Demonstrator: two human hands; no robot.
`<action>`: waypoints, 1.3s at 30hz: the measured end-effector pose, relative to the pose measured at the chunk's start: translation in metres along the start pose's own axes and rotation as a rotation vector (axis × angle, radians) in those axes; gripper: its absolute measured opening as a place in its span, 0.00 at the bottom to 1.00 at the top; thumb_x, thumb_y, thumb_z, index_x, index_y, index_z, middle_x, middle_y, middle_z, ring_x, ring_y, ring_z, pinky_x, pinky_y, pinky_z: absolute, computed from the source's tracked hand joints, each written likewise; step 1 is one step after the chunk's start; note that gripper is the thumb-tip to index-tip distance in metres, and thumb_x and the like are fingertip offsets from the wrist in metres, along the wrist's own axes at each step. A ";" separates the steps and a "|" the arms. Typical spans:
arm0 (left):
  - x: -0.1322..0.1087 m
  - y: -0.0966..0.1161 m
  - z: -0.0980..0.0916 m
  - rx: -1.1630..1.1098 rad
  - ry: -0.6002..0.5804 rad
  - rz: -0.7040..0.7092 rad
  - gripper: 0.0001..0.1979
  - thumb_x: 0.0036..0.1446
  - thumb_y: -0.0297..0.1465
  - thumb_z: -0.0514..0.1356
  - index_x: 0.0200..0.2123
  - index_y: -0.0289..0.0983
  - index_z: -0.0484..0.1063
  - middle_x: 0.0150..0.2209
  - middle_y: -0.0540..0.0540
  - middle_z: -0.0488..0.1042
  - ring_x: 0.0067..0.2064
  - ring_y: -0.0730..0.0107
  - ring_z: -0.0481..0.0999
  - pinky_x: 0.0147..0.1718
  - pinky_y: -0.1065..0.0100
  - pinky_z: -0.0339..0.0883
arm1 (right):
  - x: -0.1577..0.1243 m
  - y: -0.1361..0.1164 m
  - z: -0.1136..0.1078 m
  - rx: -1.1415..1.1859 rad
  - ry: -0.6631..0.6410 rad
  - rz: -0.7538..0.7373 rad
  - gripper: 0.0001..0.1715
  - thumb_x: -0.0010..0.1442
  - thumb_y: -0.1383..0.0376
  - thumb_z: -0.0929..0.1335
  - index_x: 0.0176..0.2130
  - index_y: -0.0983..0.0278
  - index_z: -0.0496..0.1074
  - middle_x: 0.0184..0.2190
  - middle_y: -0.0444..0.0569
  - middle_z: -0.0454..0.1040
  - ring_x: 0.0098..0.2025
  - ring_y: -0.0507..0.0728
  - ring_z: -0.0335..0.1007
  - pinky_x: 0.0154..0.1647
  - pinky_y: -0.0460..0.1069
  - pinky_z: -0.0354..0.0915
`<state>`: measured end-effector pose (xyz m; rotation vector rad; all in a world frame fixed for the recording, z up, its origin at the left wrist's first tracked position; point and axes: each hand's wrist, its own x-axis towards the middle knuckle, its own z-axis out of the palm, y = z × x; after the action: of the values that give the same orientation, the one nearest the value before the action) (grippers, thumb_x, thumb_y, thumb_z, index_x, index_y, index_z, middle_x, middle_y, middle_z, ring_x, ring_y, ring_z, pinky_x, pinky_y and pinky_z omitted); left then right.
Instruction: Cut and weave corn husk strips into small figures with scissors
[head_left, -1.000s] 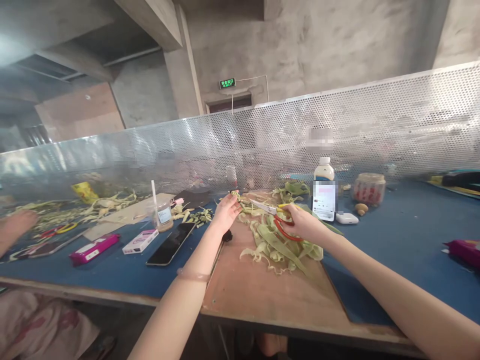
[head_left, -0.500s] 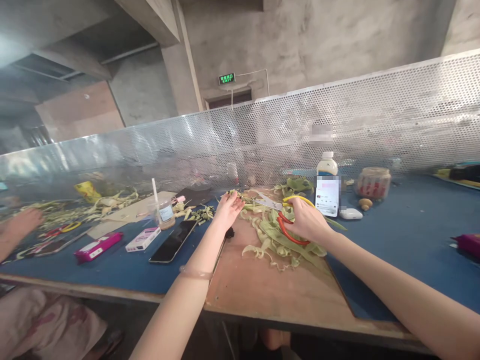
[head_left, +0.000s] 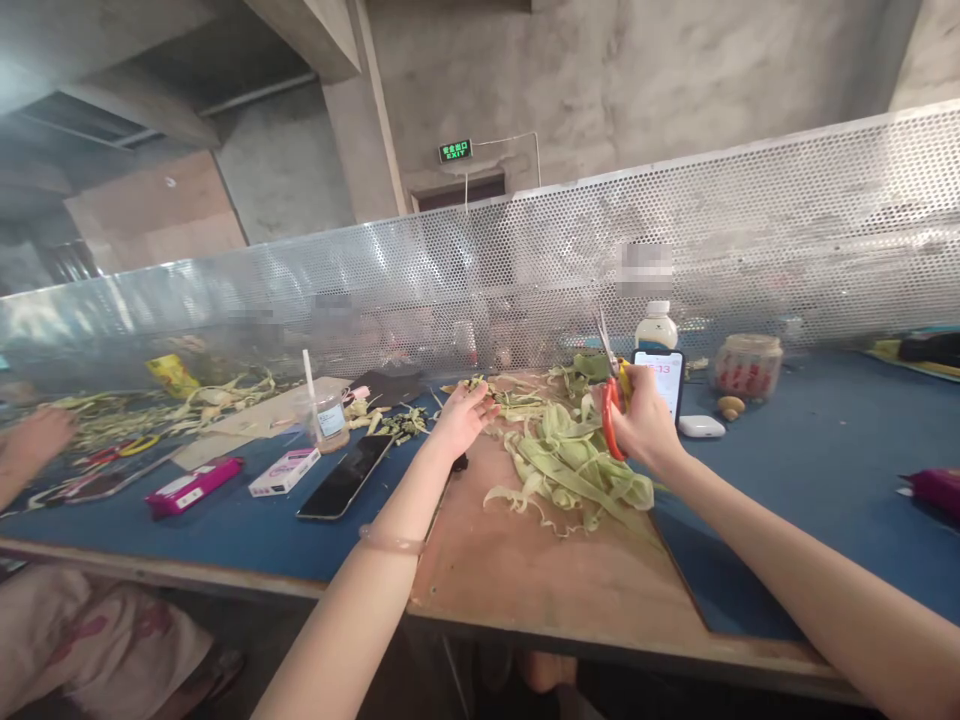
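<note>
Grip of the right hand [head_left: 646, 412] was wrapped round scissors [head_left: 609, 395], blades up, near the leaf pile [head_left: 562, 465]; left of it, the left hand [head_left: 463, 418] curled by a plant scrap [head_left: 474, 382] — hold unclear. That heap suggested work partway done — remainder uncertain.

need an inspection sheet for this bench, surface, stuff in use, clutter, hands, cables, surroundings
Surface: blue tabletop, with a brown board between the forearms.
Things in use: scissors, blades pointing up; pale green plant strips heaped on the board.
Clutter: left, magenta packet, small box, dark phone, cup; right, lit phone before a bottle, white case, jar.
Hands: right hand grips the scissors; left hand is at small plant pieces, grasp unclear.
Cables: thin line beside the exit sign, cable or conduit unclear.
Surroundings: perforated metal screen behind; another person's hand far left.
</note>
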<state>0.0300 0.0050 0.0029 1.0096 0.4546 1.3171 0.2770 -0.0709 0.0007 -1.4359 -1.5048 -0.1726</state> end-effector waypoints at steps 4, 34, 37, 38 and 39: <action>0.000 -0.001 0.002 0.007 -0.010 -0.006 0.12 0.42 0.28 0.67 0.27 0.36 0.64 0.28 0.52 0.73 0.28 0.76 0.73 0.40 0.64 0.68 | 0.001 0.003 0.000 -0.171 -0.060 -0.178 0.26 0.53 0.52 0.61 0.47 0.65 0.58 0.36 0.54 0.70 0.34 0.60 0.68 0.29 0.49 0.58; -0.004 -0.003 0.007 0.081 -0.111 -0.029 0.14 0.42 0.28 0.67 0.29 0.36 0.64 0.28 0.51 0.73 0.30 0.72 0.75 0.37 0.67 0.69 | -0.013 -0.011 0.011 -0.448 -0.308 -0.403 0.24 0.55 0.52 0.60 0.45 0.64 0.61 0.42 0.53 0.72 0.40 0.60 0.69 0.27 0.48 0.57; -0.004 -0.003 0.007 0.079 -0.125 -0.026 0.14 0.41 0.28 0.67 0.29 0.36 0.64 0.28 0.51 0.73 0.31 0.72 0.75 0.37 0.67 0.69 | -0.013 -0.012 0.011 -0.452 -0.300 -0.403 0.24 0.55 0.51 0.60 0.45 0.64 0.61 0.41 0.53 0.72 0.41 0.61 0.69 0.28 0.48 0.57; -0.004 -0.003 0.007 0.079 -0.127 -0.024 0.14 0.41 0.28 0.68 0.29 0.36 0.64 0.28 0.51 0.73 0.30 0.72 0.75 0.36 0.67 0.69 | -0.013 -0.012 0.011 -0.452 -0.299 -0.404 0.24 0.55 0.51 0.60 0.45 0.64 0.61 0.41 0.53 0.72 0.40 0.61 0.69 0.27 0.48 0.57; -0.004 -0.003 0.007 0.079 -0.128 -0.024 0.14 0.41 0.29 0.68 0.29 0.35 0.64 0.28 0.51 0.73 0.30 0.72 0.75 0.36 0.67 0.69 | -0.013 -0.012 0.010 -0.451 -0.296 -0.404 0.24 0.55 0.51 0.60 0.45 0.64 0.61 0.41 0.53 0.72 0.40 0.61 0.69 0.27 0.48 0.57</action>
<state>0.0366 -0.0013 0.0030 1.1439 0.4226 1.2133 0.2584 -0.0760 -0.0075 -1.5319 -2.0903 -0.5993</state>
